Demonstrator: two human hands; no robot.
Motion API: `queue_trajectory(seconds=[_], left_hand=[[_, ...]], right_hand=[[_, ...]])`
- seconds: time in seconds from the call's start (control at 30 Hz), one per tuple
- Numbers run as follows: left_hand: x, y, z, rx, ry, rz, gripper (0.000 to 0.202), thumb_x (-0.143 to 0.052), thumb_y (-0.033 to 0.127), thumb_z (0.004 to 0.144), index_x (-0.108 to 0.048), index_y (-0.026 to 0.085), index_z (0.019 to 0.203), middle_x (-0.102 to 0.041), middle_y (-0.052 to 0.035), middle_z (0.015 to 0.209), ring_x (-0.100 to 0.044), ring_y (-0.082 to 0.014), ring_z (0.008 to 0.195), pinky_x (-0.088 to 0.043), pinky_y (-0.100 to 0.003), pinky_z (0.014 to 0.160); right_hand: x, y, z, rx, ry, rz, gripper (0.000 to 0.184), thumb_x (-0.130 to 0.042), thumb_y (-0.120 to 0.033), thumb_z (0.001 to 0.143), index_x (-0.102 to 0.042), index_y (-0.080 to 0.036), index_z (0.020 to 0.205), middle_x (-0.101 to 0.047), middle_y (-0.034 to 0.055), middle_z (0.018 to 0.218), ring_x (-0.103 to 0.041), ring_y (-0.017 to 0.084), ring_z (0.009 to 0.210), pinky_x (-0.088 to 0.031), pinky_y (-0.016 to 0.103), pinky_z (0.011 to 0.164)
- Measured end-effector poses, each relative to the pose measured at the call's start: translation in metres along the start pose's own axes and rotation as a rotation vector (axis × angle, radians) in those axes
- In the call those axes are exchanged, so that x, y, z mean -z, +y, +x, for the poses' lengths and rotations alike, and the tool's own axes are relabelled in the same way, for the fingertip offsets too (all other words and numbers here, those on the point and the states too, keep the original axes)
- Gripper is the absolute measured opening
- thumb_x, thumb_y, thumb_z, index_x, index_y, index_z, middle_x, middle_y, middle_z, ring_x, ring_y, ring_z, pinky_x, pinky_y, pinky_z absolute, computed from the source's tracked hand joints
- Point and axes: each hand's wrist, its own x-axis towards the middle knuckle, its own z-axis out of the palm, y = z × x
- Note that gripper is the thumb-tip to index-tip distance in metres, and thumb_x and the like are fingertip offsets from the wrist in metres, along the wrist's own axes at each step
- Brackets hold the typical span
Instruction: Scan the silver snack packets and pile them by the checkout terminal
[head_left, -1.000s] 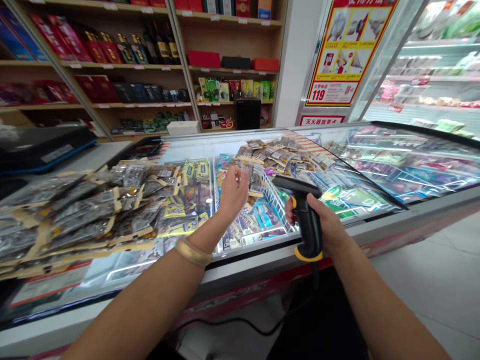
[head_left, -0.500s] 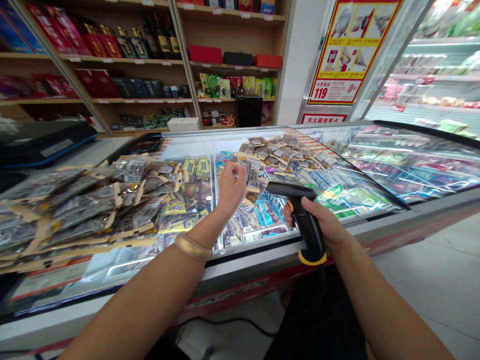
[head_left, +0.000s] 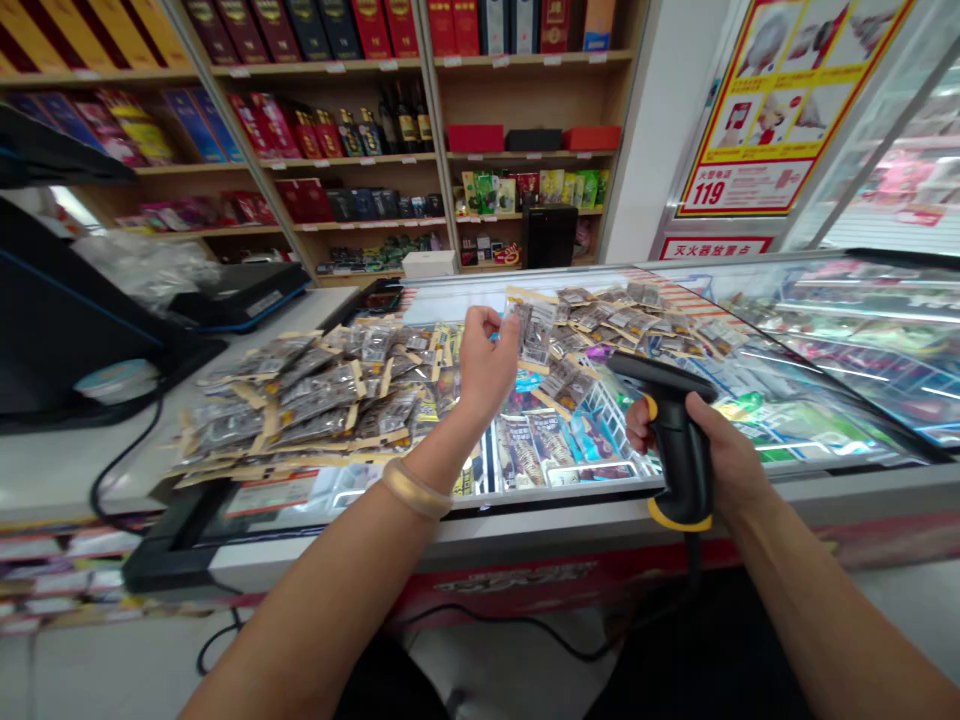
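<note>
My left hand point(head_left: 487, 362), below which a gold bangle point(head_left: 417, 489) circles the forearm, pinches a small clear snack packet point(head_left: 535, 328) by its left side. The packet has tan edges and is raised over the freezer's glass top. My right hand point(head_left: 724, 450) is wrapped round the handle of a black and yellow barcode scanner point(head_left: 686, 455), its head towards the packet. A large heap of similar packets point(head_left: 322, 395) lies on the glass to the left. Another pile of packets point(head_left: 630, 320) lies behind and right of the held one.
The chest freezer point(head_left: 540, 505) holds wrapped ice creams under its glass. At left stand a dark machine point(head_left: 67, 300) and a black scale point(head_left: 247, 292) on a counter. A cable point(head_left: 517, 622) hangs near the floor. Shelves of boxes point(head_left: 480, 138) line the back wall.
The view has swung left, showing more of the counter and the heap. The packet in my left hand is now raised and turned more to face me; the scanner stays in my right hand.
</note>
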Motion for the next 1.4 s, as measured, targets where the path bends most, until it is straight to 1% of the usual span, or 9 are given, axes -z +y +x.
queue_trajectory(seconds=[0.13, 0.3, 0.47, 0.63, 0.83, 1.03, 1.2, 1.3, 1.4], left_hand=[[0.083, 0.007, 0.024, -0.1, 0.111, 0.184, 0.026, -0.044, 0.026, 0.089, -0.047, 0.026, 0.116, -0.056, 0.0003, 0.074, -0.053, -0.0125, 0.059, -0.042, -0.026, 0.056], [0.189, 0.0, 0.045, -0.083, 0.232, 0.597, 0.033, -0.042, 0.031, 0.088, -0.061, 0.02, 0.112, -0.064, -0.0055, 0.084, -0.06, -0.0192, 0.077, -0.049, -0.033, 0.072], [0.229, -0.018, 0.033, 0.043, -0.048, 1.098, 0.039, -0.057, 0.048, 0.078, -0.068, 0.027, 0.109, -0.059, -0.0121, 0.121, -0.05, -0.0381, 0.116, -0.035, -0.058, 0.098], [0.224, -0.029, 0.028, 0.073, -0.177, 1.141, 0.052, -0.043, 0.053, 0.088, -0.053, 0.027, 0.132, -0.051, -0.0143, 0.135, -0.043, -0.043, 0.123, -0.03, -0.068, 0.096], [0.219, -0.029, 0.036, 0.112, -0.229, 1.248, 0.056, -0.032, 0.056, 0.09, -0.046, 0.031, 0.138, -0.046, -0.0139, 0.141, -0.036, -0.0419, 0.13, -0.025, -0.065, 0.101], [0.204, -0.015, 0.029, -0.059, 0.042, 1.176, 0.061, -0.034, 0.052, 0.089, -0.037, 0.026, 0.144, -0.038, -0.0144, 0.147, -0.03, -0.0372, 0.135, -0.021, -0.056, 0.108], [0.151, 0.008, 0.023, -0.314, 0.042, 0.935, 0.052, -0.045, 0.043, 0.087, -0.047, 0.022, 0.135, -0.046, -0.0138, 0.137, -0.038, -0.0315, 0.129, -0.028, -0.047, 0.107], [0.102, 0.014, 0.016, -0.404, -0.139, 0.767, 0.042, -0.047, 0.041, 0.086, -0.058, 0.019, 0.12, -0.056, -0.0125, 0.122, -0.049, -0.0269, 0.117, -0.037, -0.043, 0.102], [0.05, 0.01, 0.003, -0.304, -0.348, 0.685, 0.036, -0.048, 0.042, 0.086, -0.064, 0.017, 0.106, -0.063, -0.0109, 0.108, -0.058, -0.0234, 0.102, -0.044, -0.038, 0.094]], right_hand=[[-0.032, 0.001, 0.011, 0.015, -0.085, 0.041, 0.043, -0.058, -0.062, 0.073, -0.064, -0.02, 0.071, -0.053, 0.0065, 0.069, -0.048, 0.019, 0.062, -0.043, 0.033, 0.058], [-0.081, 0.009, 0.031, -0.006, -0.203, 0.071, 0.042, -0.06, -0.06, 0.073, -0.066, -0.019, 0.071, -0.054, 0.0064, 0.069, -0.048, 0.018, 0.064, -0.043, 0.032, 0.059], [-0.109, 0.019, 0.04, -0.066, -0.279, 0.104, 0.043, -0.062, -0.06, 0.072, -0.065, -0.017, 0.072, -0.056, 0.0051, 0.069, -0.049, 0.016, 0.062, -0.044, 0.029, 0.06], [-0.115, 0.026, 0.041, -0.127, -0.268, 0.13, 0.043, -0.064, -0.06, 0.07, -0.063, -0.017, 0.071, -0.058, 0.0047, 0.069, -0.049, 0.015, 0.061, -0.044, 0.028, 0.059], [-0.108, 0.024, 0.041, -0.093, -0.245, 0.126, 0.043, -0.065, -0.059, 0.069, -0.062, -0.017, 0.069, -0.058, 0.0046, 0.071, -0.051, 0.014, 0.061, -0.044, 0.027, 0.057], [-0.074, 0.01, 0.036, -0.018, -0.189, 0.115, 0.043, -0.059, -0.06, 0.075, -0.064, -0.017, 0.073, -0.056, 0.0046, 0.069, -0.051, 0.015, 0.06, -0.044, 0.028, 0.057], [-0.031, -0.003, 0.03, 0.021, -0.061, 0.151, 0.042, -0.063, -0.059, 0.072, -0.066, -0.018, 0.074, -0.055, 0.0037, 0.069, -0.051, 0.014, 0.06, -0.045, 0.027, 0.056], [-0.009, -0.003, 0.025, 0.007, 0.014, 0.185, 0.042, -0.065, -0.06, 0.07, -0.067, -0.017, 0.073, -0.056, 0.004, 0.069, -0.051, 0.015, 0.06, -0.046, 0.027, 0.056], [0.005, 0.001, 0.02, -0.004, 0.066, 0.195, 0.042, -0.067, -0.059, 0.068, -0.066, -0.017, 0.072, -0.057, 0.0042, 0.068, -0.052, 0.015, 0.059, -0.046, 0.027, 0.055]])
